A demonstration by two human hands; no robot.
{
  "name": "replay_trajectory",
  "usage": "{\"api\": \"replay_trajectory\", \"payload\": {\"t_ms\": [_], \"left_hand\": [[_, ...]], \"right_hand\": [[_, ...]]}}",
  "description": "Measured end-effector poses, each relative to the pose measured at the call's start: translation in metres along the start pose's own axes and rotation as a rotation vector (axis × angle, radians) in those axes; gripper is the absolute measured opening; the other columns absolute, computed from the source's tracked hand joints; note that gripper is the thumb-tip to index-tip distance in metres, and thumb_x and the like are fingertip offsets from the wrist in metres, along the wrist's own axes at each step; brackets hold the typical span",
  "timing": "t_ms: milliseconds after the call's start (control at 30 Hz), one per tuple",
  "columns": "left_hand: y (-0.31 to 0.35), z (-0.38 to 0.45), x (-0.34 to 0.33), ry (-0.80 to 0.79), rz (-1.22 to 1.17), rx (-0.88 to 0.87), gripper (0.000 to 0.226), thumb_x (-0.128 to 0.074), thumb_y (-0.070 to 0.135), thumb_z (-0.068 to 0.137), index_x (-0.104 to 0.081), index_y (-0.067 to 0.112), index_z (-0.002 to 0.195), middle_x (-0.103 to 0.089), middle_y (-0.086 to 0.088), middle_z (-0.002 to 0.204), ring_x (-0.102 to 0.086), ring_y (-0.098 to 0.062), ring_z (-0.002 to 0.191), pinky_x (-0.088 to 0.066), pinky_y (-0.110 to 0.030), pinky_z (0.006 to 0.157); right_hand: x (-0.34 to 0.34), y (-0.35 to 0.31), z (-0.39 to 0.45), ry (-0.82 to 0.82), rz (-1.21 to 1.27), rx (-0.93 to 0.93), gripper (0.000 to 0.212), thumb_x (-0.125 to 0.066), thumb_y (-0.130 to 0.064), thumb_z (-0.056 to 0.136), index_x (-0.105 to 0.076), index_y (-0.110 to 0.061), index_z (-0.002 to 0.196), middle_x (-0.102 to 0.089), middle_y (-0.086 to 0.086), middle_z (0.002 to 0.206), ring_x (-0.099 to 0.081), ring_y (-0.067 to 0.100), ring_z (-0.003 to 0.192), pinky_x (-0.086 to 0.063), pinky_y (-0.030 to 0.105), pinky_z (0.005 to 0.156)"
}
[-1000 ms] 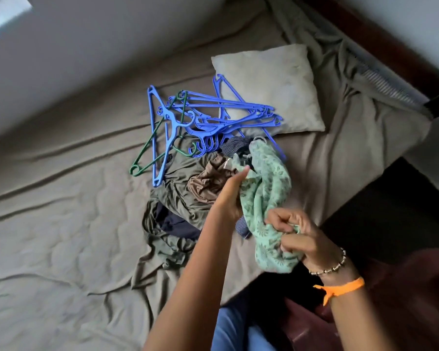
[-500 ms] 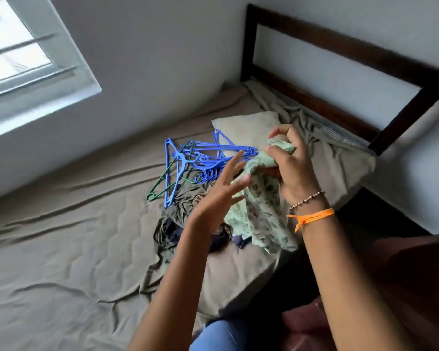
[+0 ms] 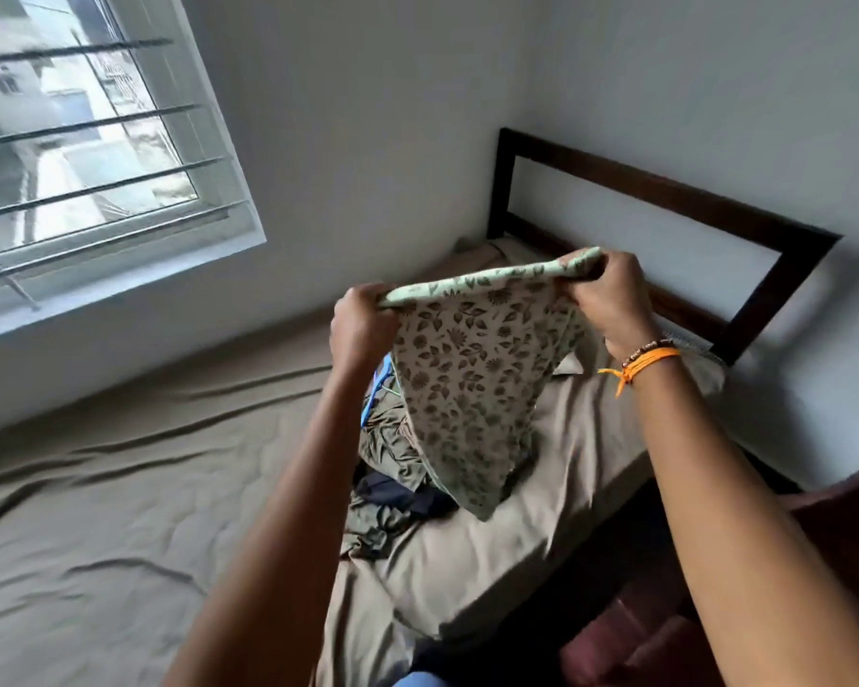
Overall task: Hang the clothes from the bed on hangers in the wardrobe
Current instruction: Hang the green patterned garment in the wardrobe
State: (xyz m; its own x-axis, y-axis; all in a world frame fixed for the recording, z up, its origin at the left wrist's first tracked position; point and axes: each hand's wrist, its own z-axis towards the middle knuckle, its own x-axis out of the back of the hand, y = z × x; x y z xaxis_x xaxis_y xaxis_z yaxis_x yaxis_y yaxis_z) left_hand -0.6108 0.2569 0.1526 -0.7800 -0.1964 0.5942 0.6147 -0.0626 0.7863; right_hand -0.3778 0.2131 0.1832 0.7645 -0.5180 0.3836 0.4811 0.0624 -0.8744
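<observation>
Floral garment (image 3: 472,389) hangs spread between your left hand (image 3: 360,329) and right hand (image 3: 608,304), both pinching its top edge; next, you'll likely need a hanger (image 3: 375,389) from below your left hand.

Bed (image 3: 120,528), wrinkled tan sheet; clothes pile (image 3: 393,468) lying on it near dark headboard (image 3: 665,195).

Single head-worn view, wide-angle, looking forward and down from beside the bed (image 3: 120,528) — toward the corner where the headboard (image 3: 665,200) meets the wall. Both forearms enter from the bottom edge, close to the lens. The barred window (image 3: 80,141) occupies the upper left — straight lines bow near the edges.
</observation>
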Motion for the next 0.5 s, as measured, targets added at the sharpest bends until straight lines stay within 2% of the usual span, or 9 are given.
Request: {"api": "replay_trajectory", "payload": {"t_ms": [67, 167, 267, 367, 433, 500], "left_hand": [[0.008, 0.009, 0.009, -0.019, 0.001, -0.029, 0.029, -0.044, 0.024, 0.058, -0.064, 0.014, 0.078, -0.057, -0.007, 0.066, -0.064, -0.033, 0.084, -0.045, -0.032, 0.063], [0.013, 0.016, 0.017, -0.001, -0.050, -0.059, 0.024, -0.042, 0.022, 0.056, -0.061, 0.014, 0.069, -0.049, -0.003, 0.060, -0.059, -0.033, 0.073, -0.042, -0.029, 0.062], [0.013, 0.027, 0.017, 0.034, -0.132, -0.042, 0.028, -0.045, 0.023, 0.062, -0.067, 0.013, 0.076, -0.060, -0.009, 0.074, -0.055, -0.029, 0.071, -0.045, -0.031, 0.066], [0.008, 0.046, 0.008, 0.043, -0.080, 0.117, 0.028, -0.054, 0.018, 0.083, -0.068, 0.012, 0.105, -0.068, -0.016, 0.102, -0.062, -0.034, 0.094, -0.047, -0.033, 0.079], [0.002, 0.062, -0.003, -0.001, -0.103, 0.218, 0.028, -0.054, 0.017, 0.083, -0.064, 0.007, 0.107, -0.066, -0.018, 0.107, -0.063, -0.036, 0.099, -0.050, -0.036, 0.084], [-0.003, 0.077, -0.012, -0.090, -0.257, 0.272, 0.024, -0.054, 0.011, 0.076, -0.064, 0.000, 0.094, -0.068, -0.023, 0.098, -0.068, -0.036, 0.084, -0.057, -0.043, 0.079]], "right_hand": [[0.006, -0.001, -0.002, 0.040, -0.044, -0.034, 0.017, -0.081, -0.018, 0.071, -0.066, -0.017, 0.079, -0.067, 0.003, 0.087, -0.057, 0.009, 0.079, -0.045, 0.022, 0.068], [0.010, -0.005, 0.003, 0.049, -0.110, -0.026, 0.034, -0.081, -0.030, 0.071, -0.049, -0.019, 0.075, -0.059, 0.003, 0.089, -0.053, 0.013, 0.081, -0.039, 0.024, 0.067], [0.001, -0.006, 0.013, -0.053, -0.046, -0.067, 0.033, -0.074, -0.022, 0.080, -0.044, -0.023, 0.066, -0.053, -0.002, 0.073, -0.049, 0.012, 0.067, -0.041, 0.028, 0.061], [-0.020, -0.007, 0.022, -0.146, -0.021, -0.155, 0.030, -0.061, -0.014, 0.090, -0.042, -0.021, 0.068, -0.043, -0.003, 0.062, -0.043, 0.008, 0.042, -0.043, 0.025, 0.042], [-0.033, -0.004, 0.029, -0.182, 0.082, -0.255, 0.026, -0.052, -0.010, 0.095, -0.042, -0.021, 0.074, -0.048, 0.001, 0.069, -0.050, 0.005, 0.034, -0.047, 0.021, 0.037], [-0.046, 0.002, 0.037, -0.210, 0.210, -0.352, 0.013, -0.044, -0.008, 0.098, -0.048, -0.016, 0.089, -0.056, 0.005, 0.089, -0.063, 0.015, 0.050, -0.057, 0.028, 0.048]]}}
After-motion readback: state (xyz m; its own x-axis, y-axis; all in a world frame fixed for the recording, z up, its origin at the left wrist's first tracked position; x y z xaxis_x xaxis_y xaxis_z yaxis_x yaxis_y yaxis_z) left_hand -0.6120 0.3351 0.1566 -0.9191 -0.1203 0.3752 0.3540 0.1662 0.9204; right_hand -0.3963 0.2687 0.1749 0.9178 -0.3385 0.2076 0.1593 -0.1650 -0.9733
